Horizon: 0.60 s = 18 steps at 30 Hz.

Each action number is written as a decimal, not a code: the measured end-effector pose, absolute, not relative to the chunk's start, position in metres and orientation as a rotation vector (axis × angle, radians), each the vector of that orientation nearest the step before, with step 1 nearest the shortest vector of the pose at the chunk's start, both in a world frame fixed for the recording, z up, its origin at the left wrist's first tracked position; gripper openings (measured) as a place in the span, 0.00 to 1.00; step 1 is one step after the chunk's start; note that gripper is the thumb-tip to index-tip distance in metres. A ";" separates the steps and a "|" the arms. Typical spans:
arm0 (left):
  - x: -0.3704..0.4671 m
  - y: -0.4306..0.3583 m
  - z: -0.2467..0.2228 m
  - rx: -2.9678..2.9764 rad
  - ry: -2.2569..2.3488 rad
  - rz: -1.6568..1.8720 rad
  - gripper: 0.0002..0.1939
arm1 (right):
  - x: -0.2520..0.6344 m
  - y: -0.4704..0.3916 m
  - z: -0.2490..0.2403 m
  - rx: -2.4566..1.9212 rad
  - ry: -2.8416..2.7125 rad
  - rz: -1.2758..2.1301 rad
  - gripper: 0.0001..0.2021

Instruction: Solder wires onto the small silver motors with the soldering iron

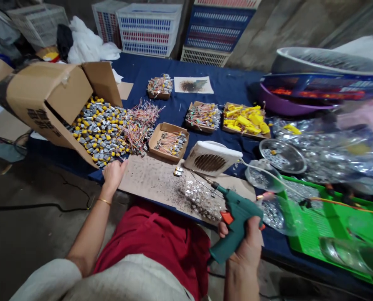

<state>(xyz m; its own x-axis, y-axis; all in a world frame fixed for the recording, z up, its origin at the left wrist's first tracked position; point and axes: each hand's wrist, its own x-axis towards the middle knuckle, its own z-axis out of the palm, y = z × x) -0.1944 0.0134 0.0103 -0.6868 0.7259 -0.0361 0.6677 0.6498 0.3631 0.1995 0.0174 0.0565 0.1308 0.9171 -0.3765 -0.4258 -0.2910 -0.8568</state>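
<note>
My right hand point(247, 246) is wrapped round the grip of a green soldering gun point(238, 211) with an orange trigger. Its metal tip points left, over a cardboard sheet point(145, 179) in front of a white vent fan point(216, 159). Beside the pile of small motors with yellow ends point(105, 129), my left hand point(113, 175) has its fingers drawn together at the pile's near edge; what they hold is too small to make out. Two small motors point(178, 170) lie on the cardboard left of the fan. A heap of tiny metal pieces point(201, 196) is below the gun's tip.
A tipped cardboard box point(42, 104) spills motors onto the blue cloth. Small trays hold wired motors point(170, 144) and yellow parts point(245, 119). At right are a metal bowl point(283, 156) and a green tray point(311, 225). Plastic crates point(150, 29) stand behind.
</note>
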 end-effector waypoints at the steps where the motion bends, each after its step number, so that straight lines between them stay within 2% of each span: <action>1: -0.195 0.016 0.009 1.103 2.715 0.441 0.25 | 0.194 0.021 0.057 -1.214 -0.567 1.464 0.27; 4: -0.197 0.030 0.003 0.988 2.803 0.499 0.27 | 0.167 0.039 0.057 -1.189 -0.597 1.537 0.28; 8: -0.202 0.034 -0.007 0.891 2.778 0.776 0.16 | 0.125 0.059 0.062 -1.193 -0.686 1.672 0.31; 13: -0.187 0.020 -0.016 1.017 2.202 1.233 0.13 | 0.109 0.063 0.065 -1.190 -0.753 1.639 0.29; 18: -0.131 0.028 -0.015 1.253 1.836 1.045 0.09 | 0.128 0.052 0.058 -1.261 -0.667 1.616 0.31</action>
<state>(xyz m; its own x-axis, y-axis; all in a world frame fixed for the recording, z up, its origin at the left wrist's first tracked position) -0.1307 0.0282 -0.0154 -0.3125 0.9458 -0.0882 0.4074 0.2173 0.8870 0.1279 0.0521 0.0579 -0.0204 0.9060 -0.4227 -0.3441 -0.4034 -0.8479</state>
